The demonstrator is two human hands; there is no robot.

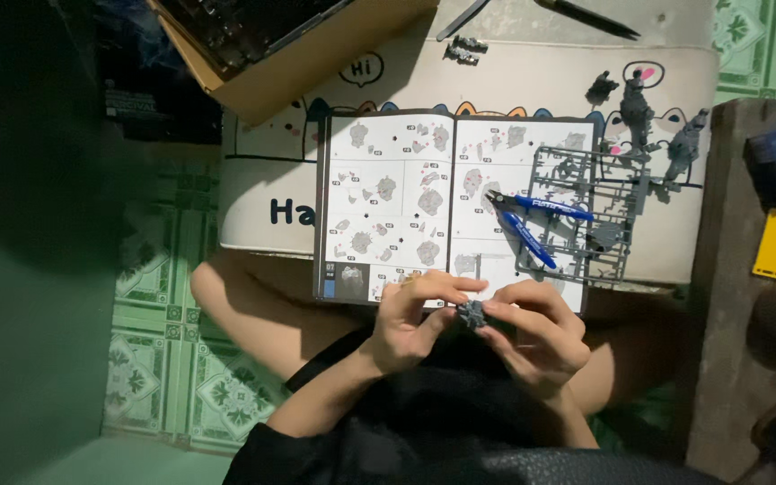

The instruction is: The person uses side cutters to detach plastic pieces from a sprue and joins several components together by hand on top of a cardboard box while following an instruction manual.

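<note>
My left hand (415,319) and my right hand (532,332) meet over my lap, both pinching a small grey plastic model part (471,313) between their fingertips. Just beyond them an open instruction booklet (406,193) with assembly diagrams lies on a low white table (262,193). A grey parts frame (586,211) rests on the booklet's right page, with blue-handled nippers (532,220) lying across it.
Small grey assembled pieces (639,108) stand at the table's far right. A cardboard box (298,54) sits at the top left, a dark pen (586,16) at the top. A wooden ledge (747,269) with a yellow strip (775,242) is to the right. Green patterned floor tiles (172,359) lie below.
</note>
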